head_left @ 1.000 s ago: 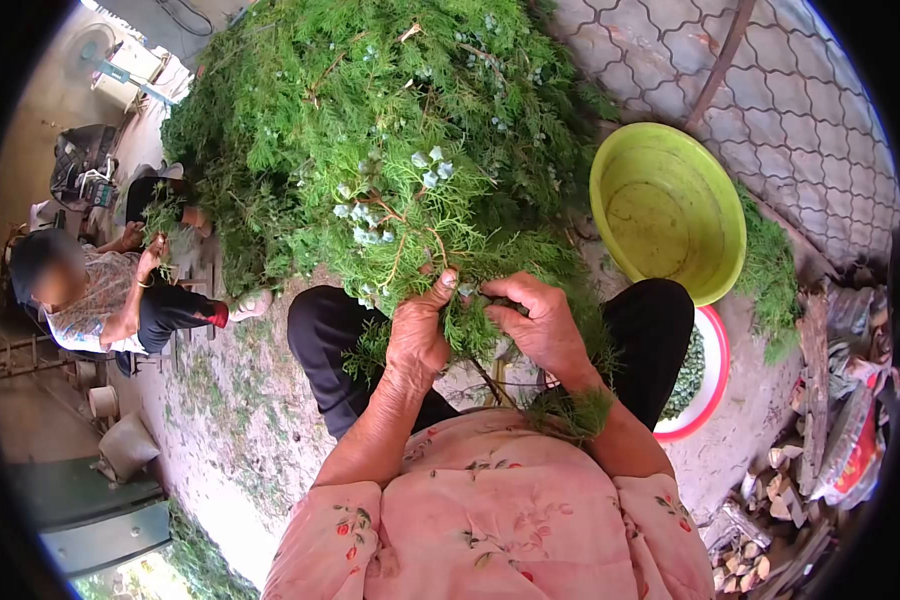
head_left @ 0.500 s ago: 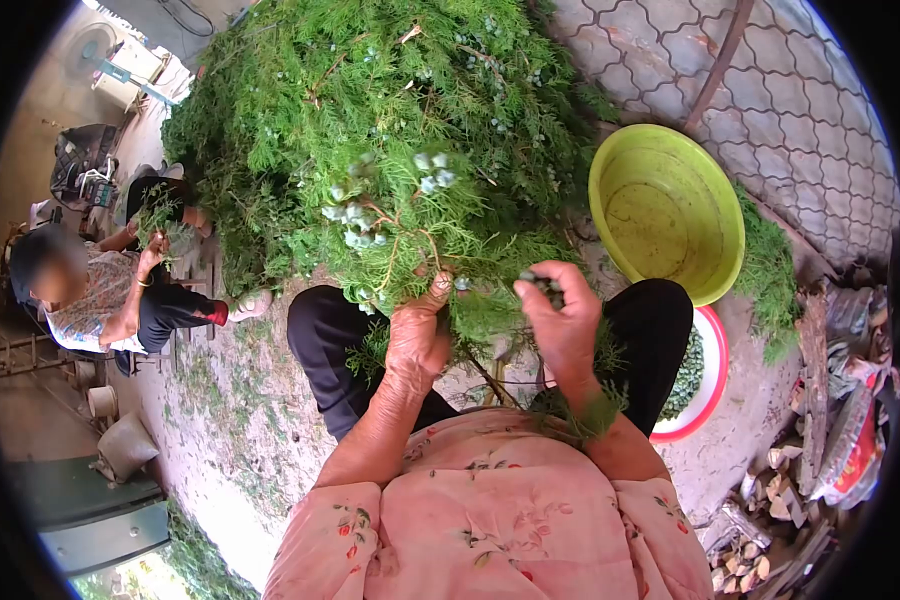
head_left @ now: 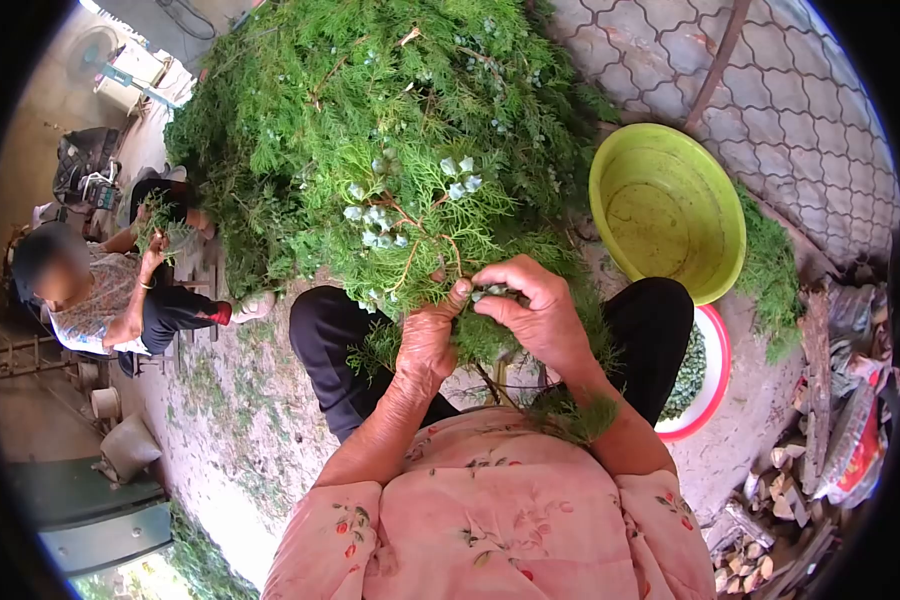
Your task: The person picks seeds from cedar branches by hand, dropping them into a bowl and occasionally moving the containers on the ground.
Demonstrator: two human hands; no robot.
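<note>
A leafy green conifer branch (head_left: pixel 425 262) with clusters of pale blue-green cones (head_left: pixel 378 226) stands up in front of my lap. My left hand (head_left: pixel 428 340) is closed round its stem, the thumb uppermost. Close beside that thumb, my right hand (head_left: pixel 542 315) is curled at the branch with small green cones in its fingers; the palm is mostly hidden. Behind the branch rises a large heap of similar cut greenery (head_left: pixel 390 90). By my right knee, a white basin with a red rim (head_left: pixel 715 400) contains many small green cones (head_left: pixel 686 378).
A yellow-green tub (head_left: pixel 670 215) stands at the right, near a wire mesh panel (head_left: pixel 800 120). Firewood (head_left: pixel 750 560) and plastic bags (head_left: pixel 855 440) lie at the lower right. Another person (head_left: pixel 100 290) sits at the left holding a sprig. A bucket (head_left: pixel 128 447) is behind them.
My right hand has moved left and up to the branch beside my left thumb. The branch's cone clusters have shifted slightly right, and my left hand has shifted slightly right too.
</note>
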